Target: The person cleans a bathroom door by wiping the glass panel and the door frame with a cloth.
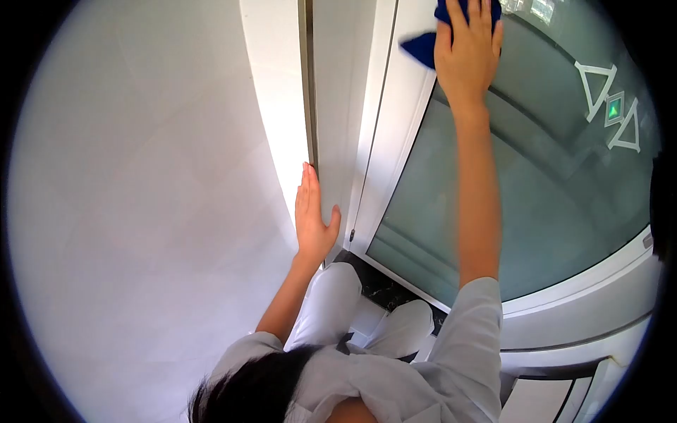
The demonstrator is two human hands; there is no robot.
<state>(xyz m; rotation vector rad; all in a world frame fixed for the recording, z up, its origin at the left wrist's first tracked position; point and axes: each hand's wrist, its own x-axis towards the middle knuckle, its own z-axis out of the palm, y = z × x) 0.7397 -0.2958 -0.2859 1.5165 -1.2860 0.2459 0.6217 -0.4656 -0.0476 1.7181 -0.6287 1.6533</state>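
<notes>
My right hand [467, 60] reaches up and presses a dark blue cloth [421, 51] against the upper part of a glass door [437, 190]. Its fingers lie spread over the cloth, and one corner of the cloth sticks out to the left over the white door frame [403, 106]. Lower down, my left hand [315, 215] rests on the edge of the white door jamb [278, 92], fingers stretched upward and thumb apart. Nothing is held in it. The top edge of the cloth is cut off by the view.
A pale wall [141, 176] fills the left side. White geometric trim with a small green diamond [614, 109] shows on the glass. At the door's foot runs a dark marble threshold [374, 285], close to my knees. A white panel [539, 400] stands at lower right.
</notes>
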